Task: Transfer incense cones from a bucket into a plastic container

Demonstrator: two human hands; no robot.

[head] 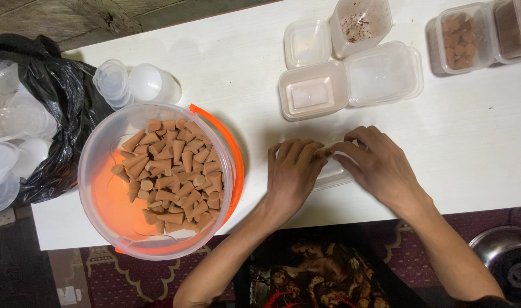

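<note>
Both hands, left hand [292,174] and right hand [380,165], press flat on a clear lidded box [334,174]; at nine o'clock, a bucket [101,171] of brown cones [172,174] waits on the counter [243,74].

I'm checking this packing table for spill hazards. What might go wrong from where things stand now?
The bucket of brown cones juts past the table edge near the left hand; a bump from that forearm might tip it. Both hands, left and right hand, press on a small clear container near the edge, so it might slip off. The open tub behind could be knocked.
</note>
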